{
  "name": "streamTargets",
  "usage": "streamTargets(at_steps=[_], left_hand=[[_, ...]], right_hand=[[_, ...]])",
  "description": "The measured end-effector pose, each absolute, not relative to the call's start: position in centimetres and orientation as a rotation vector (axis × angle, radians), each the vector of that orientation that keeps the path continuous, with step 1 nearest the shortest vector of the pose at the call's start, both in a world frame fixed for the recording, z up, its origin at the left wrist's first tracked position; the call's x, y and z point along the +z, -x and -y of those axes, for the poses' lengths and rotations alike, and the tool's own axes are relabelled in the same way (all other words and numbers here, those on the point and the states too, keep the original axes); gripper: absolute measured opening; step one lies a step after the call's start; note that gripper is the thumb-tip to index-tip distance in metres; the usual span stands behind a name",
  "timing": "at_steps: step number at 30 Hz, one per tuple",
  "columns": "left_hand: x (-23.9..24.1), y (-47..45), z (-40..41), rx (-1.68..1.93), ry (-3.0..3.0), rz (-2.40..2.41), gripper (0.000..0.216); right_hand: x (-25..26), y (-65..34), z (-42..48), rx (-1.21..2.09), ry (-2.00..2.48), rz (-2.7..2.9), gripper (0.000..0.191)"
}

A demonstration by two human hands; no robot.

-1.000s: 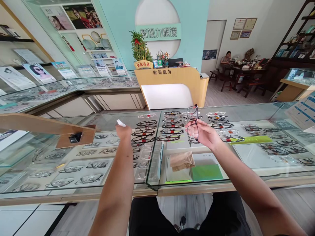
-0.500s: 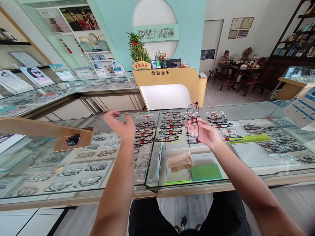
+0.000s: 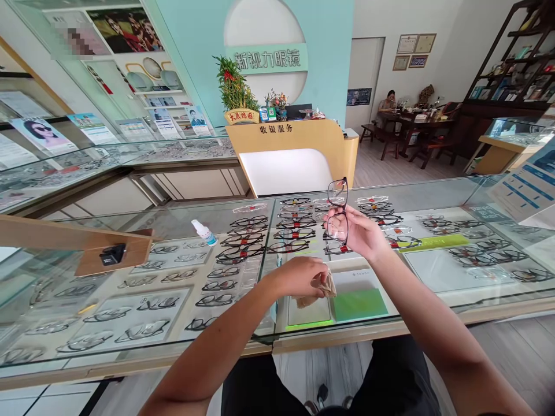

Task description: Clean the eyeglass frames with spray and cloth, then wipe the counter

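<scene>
black trousers (image 3: pixel 403 378) covering both thighs — cloth looking plain and very dark, folds barely showing, outline rounding at knees. left forearm (image 3: pixel 232 330) and right forearm (image 3: pixel 429 306) both showing bare, smooth in surface, narrowing toward wrists. left hand (image 3: pixel 301 278) and right hand (image 3: pixel 366 234) appearing bare too, fingers looking slim — finer detail staying too small to tell.

From where I'm standing, the glasses (image 3: pixel 338 193) are showing black rims. The cloth (image 3: pixel 330 286), partly hidden, is looking tan and probably plain. The spray bottle (image 3: pixel 203 232) is wearing blue on its white body. Dark spectacle frames (image 3: pixel 284 234) are carrying red tags (image 3: pixel 295 235), a strip (image 3: pixel 437 242) is gleaming yellow-green, a card (image 3: pixel 361 304) is showing flat green, and the wall (image 3: pixel 332 63) is spreading mint.
</scene>
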State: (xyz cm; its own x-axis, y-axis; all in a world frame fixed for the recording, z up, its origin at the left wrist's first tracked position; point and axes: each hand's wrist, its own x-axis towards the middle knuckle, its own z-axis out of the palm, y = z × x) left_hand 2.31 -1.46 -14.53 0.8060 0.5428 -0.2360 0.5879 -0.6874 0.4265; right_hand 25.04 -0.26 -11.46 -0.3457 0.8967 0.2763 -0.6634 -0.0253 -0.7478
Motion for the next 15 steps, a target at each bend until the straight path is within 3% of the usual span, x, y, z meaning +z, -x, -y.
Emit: streamTargets(at_steps=[10, 15], left_hand=[[-15.4, -1.2, -0.2, 0.013, -2.412, -0.697, 0.007], [-15.5, -0.9, -0.5, 0.141, -2.372, -0.760, 0.015]], right_hand=[[-11.2, -24.9, 0.5, 1.645, 0.363, 1.005, 0.023], [-11.2, -24.9, 0.4, 1.642, 0.387, 1.007, 0.025]])
